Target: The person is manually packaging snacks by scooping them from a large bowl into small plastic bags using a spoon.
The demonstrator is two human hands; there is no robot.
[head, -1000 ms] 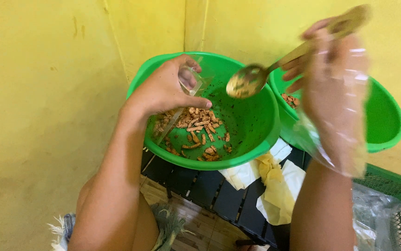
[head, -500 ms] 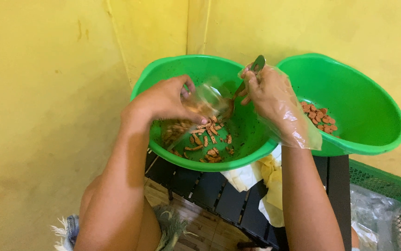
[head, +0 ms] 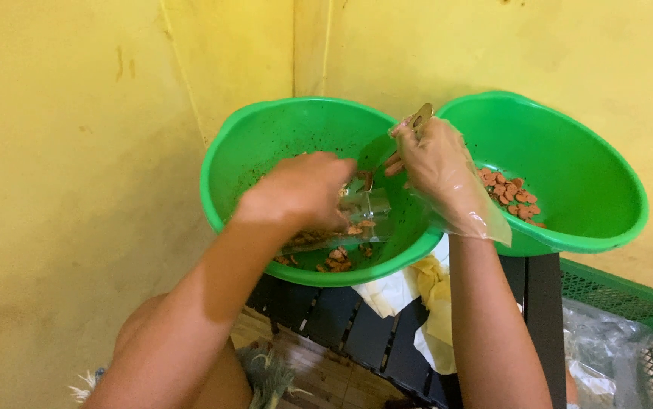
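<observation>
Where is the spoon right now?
The spoon is in the gloved right hand, its handle tip poking up between the two green bowls; its scoop end is hidden down in the left bowl, beside the left hand.

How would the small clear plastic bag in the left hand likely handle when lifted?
The clear bag looks thin and crumpled, so it is probably floppy and light. Held by the left hand over the green bowl, it would likely sag once filled.

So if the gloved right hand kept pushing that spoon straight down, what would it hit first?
Most likely the small clear bag that the left hand holds open, then the left green bowl beneath; depth is hard to judge.
</observation>
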